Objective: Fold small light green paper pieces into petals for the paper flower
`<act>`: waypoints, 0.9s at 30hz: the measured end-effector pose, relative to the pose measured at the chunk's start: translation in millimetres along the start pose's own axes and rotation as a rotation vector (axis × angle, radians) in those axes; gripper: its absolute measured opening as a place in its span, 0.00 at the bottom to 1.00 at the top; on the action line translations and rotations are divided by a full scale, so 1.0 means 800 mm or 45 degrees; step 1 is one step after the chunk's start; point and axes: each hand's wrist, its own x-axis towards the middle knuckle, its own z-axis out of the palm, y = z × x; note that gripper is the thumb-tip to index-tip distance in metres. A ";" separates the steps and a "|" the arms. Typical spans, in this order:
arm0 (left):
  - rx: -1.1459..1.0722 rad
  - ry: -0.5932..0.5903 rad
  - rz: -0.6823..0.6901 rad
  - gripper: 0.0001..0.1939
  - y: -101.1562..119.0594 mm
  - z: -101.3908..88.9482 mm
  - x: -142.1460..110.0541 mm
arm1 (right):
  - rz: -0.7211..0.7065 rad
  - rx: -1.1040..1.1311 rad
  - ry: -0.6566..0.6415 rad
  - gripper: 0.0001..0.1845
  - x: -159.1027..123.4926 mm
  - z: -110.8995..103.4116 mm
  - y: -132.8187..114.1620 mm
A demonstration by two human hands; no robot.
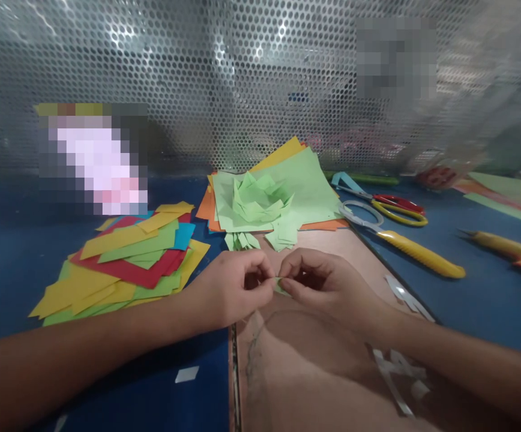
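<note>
Between my two hands is a small light-green piece of paper (282, 288), mostly covered by the fingers. My left hand (237, 288) pinches its left side with thumb and forefinger. On the other side, my right hand (328, 282) pinches it the same way, the fingertips of both hands nearly meeting. Just beyond them lie small folded green paper pieces (241, 241) and another green bundle (283, 233). Behind these, a pointed, ring-shaped green folded-paper form (260, 198) rests on a green sheet (319, 186) atop a stack of coloured sheets.
Yellow, green, red and blue paper strips (129, 264) are heaped at left. Scissors (395, 207), a yellow-handled tool (422, 255) and another yellow tool (503, 246) lie at right. White scraps (393, 378) dot the brown board (305, 384). A perforated metal screen (260, 78) stands behind.
</note>
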 end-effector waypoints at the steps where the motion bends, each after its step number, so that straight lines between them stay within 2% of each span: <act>1: -0.012 0.009 0.005 0.03 0.000 0.001 0.000 | -0.030 -0.025 0.007 0.04 0.000 0.000 0.000; 4: -0.036 0.022 0.020 0.02 -0.001 0.003 -0.001 | -0.130 -0.147 0.051 0.00 -0.001 0.001 -0.002; 8: -0.057 -0.012 -0.016 0.01 0.001 0.005 -0.002 | -0.205 -0.265 0.114 0.03 -0.005 0.002 -0.005; 14: -0.191 -0.033 -0.106 0.01 0.005 0.005 -0.003 | -0.256 -0.292 0.164 0.04 -0.008 0.005 -0.003; 18: -0.351 -0.075 -0.169 0.02 0.008 0.008 -0.003 | -0.219 -0.274 0.190 0.04 -0.008 0.006 -0.010; 22: -0.405 -0.041 -0.146 0.05 0.005 0.010 -0.002 | -0.138 -0.203 0.213 0.05 -0.007 0.004 -0.017; 27: -0.455 -0.025 -0.147 0.05 0.003 0.010 0.000 | -0.183 -0.227 0.203 0.04 -0.007 0.005 -0.017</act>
